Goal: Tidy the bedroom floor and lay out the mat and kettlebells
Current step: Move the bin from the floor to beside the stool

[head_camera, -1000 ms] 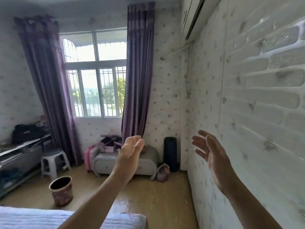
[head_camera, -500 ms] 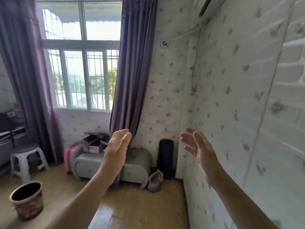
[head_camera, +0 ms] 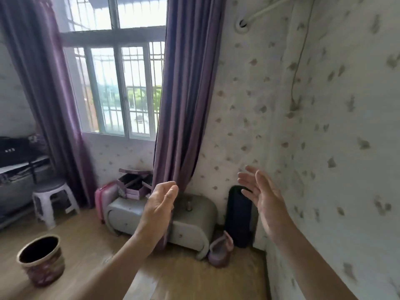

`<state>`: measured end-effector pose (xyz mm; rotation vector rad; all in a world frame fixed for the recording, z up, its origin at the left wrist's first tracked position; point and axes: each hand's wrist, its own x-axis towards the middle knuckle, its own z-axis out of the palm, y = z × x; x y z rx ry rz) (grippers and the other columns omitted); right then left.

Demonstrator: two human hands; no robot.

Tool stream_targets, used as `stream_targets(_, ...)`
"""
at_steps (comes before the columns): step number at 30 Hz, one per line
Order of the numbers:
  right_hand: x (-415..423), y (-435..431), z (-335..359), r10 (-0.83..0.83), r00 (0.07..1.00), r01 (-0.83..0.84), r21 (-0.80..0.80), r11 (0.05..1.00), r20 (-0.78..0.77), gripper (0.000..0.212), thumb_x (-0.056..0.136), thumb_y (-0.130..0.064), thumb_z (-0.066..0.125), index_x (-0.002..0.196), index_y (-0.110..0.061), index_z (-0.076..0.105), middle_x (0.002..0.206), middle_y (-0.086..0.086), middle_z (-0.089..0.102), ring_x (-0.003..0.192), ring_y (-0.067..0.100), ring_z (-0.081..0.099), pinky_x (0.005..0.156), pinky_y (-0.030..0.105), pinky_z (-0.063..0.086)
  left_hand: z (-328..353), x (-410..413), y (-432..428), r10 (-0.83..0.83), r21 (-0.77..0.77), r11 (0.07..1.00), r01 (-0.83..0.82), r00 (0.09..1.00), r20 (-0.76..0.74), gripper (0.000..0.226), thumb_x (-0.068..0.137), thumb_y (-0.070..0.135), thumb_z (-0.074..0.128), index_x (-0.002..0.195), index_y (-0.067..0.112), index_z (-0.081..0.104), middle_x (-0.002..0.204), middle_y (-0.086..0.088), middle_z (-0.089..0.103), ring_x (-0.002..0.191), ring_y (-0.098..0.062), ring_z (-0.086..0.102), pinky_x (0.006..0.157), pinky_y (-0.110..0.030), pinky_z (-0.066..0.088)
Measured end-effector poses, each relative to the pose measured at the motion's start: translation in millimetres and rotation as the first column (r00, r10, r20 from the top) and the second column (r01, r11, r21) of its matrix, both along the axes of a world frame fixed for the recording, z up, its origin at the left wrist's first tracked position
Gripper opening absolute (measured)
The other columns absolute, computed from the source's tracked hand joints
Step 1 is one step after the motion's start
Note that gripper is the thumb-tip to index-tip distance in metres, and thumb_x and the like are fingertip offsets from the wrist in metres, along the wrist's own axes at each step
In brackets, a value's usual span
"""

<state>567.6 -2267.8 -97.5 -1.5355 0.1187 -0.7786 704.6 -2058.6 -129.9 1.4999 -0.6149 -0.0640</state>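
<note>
A rolled black mat [head_camera: 238, 221] stands upright in the far right corner against the wall. In front of it, on the wooden floor, sits a mauve kettlebell [head_camera: 219, 250], leaning by the grey cabinet. My left hand [head_camera: 159, 210] is raised in front of me, palm turned right, fingers apart, holding nothing. My right hand [head_camera: 263, 201] is raised beside the wall, palm turned left, fingers spread and empty, partly overlapping the top of the mat in view. Both hands are well short of the mat and kettlebell.
A low grey cabinet [head_camera: 188, 221] stands under the purple curtain [head_camera: 184, 105], with pink boxes [head_camera: 134, 185] on top and a pink case [head_camera: 104, 198] beside it. A woven basket [head_camera: 41, 259] sits on the floor at left, a white stool [head_camera: 54, 200] behind it.
The view has moved closer to the far corner, so the mat, kettlebell and cabinet look larger. The bed edge has left the frame. Both hands stay raised and empty.
</note>
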Motion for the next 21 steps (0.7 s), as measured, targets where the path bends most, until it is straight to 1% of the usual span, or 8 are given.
stream_targets(4,82.9,-55.7,-8.6,0.123,0.992,-0.123,0.009,0.992,-0.016,0.091,0.059,-0.092,0.055,0.129,-0.034,0.059,0.120,-0.007,0.070,0.118,0.007,0.063,0.115,0.043,0.039,2.0,56.0,-51.9,0.140,-0.011,0.990,-0.140,0.990,-0.017,0.059,0.074,0.065,0.057,0.115,0.024,0.063,0.112,-0.008,0.067,0.109,-0.028,0.064,0.102,-0.050,0.048)
stream_targets(6,124.1,-78.5,-3.3,0.177,0.984,-0.176,0.032,0.984,-0.031,0.085,0.060,-0.092,0.054,0.124,-0.038,0.062,0.122,-0.009,0.070,0.118,0.005,0.063,0.115,0.045,0.038,8.8,80.5,-70.2,0.195,0.002,0.981,-0.195,0.981,-0.022,0.045,0.083,0.055,0.057,0.115,0.023,0.062,0.112,-0.005,0.068,0.109,-0.023,0.064,0.101,-0.045,0.049)
stream_targets(8,164.5,-96.3,3.1,0.222,0.975,-0.222,0.025,0.975,-0.019,0.074,0.065,-0.089,0.053,0.121,-0.042,0.062,0.122,-0.010,0.070,0.119,0.005,0.063,0.115,0.046,0.038,12.9,100.5,-79.9,0.246,0.001,0.969,-0.246,0.969,-0.008,0.031,0.092,0.044,0.055,0.113,0.023,0.063,0.108,0.002,0.068,0.102,-0.014,0.065,0.093,-0.034,0.052)
stream_targets(10,202.5,-106.0,6.8,0.284,0.959,-0.284,0.017,0.959,-0.018,0.062,0.075,-0.082,0.048,0.122,-0.043,0.061,0.122,-0.010,0.069,0.120,0.007,0.062,0.114,0.044,0.040,12.7,120.5,-81.4,0.300,0.022,0.954,-0.300,0.954,0.001,0.035,0.089,0.047,0.053,0.112,0.022,0.064,0.102,0.006,0.067,0.095,-0.009,0.064,0.084,-0.028,0.051)
stream_targets(11,220.2,-106.8,6.1,0.326,0.945,-0.326,0.013,0.945,-0.016,0.059,0.077,-0.079,0.047,0.122,-0.044,0.061,0.123,-0.010,0.069,0.120,0.007,0.062,0.113,0.042,0.040,10.4,131.8,-78.9,0.341,0.036,0.939,-0.341,0.940,-0.003,0.040,0.086,0.051,0.053,0.113,0.024,0.064,0.103,0.008,0.068,0.097,-0.008,0.065,0.085,-0.028,0.051)
stream_targets(12,235.8,-106.8,4.5,0.363,0.932,-0.363,0.004,0.932,-0.010,0.060,0.076,-0.080,0.047,0.122,-0.043,0.061,0.123,-0.010,0.069,0.120,0.007,0.062,0.112,0.040,0.041,8.3,143.5,-75.4,0.377,0.046,0.925,-0.376,0.926,0.000,0.044,0.083,0.056,0.054,0.114,0.027,0.064,0.105,0.011,0.069,0.101,-0.007,0.065,0.089,-0.030,0.051)
stream_targets(15,290.9,-102.9,-1.8,0.434,0.901,-0.434,0.002,0.901,-0.014,0.080,0.064,-0.089,0.054,0.124,-0.036,0.061,0.120,-0.007,0.072,0.117,0.008,0.064,0.108,0.039,0.044,-1.4,184.6,-61.1,0.472,0.084,0.878,-0.471,0.882,0.008,0.053,0.076,0.069,0.051,0.115,0.034,0.062,0.108,0.015,0.069,0.106,-0.005,0.063,0.096,-0.038,0.050)
stream_targets(21,409.7,-93.2,-3.9,0.515,0.857,-0.516,-0.021,0.856,-0.022,0.095,0.061,-0.090,0.056,0.131,-0.026,0.058,0.120,-0.003,0.071,0.117,0.010,0.064,0.104,0.036,0.046,-11.8,277.1,-30.6,0.591,0.080,0.804,-0.589,0.807,-0.003,0.048,0.074,0.074,0.051,0.110,0.044,0.062,0.106,0.018,0.069,0.105,-0.003,0.064,0.097,-0.042,0.051)
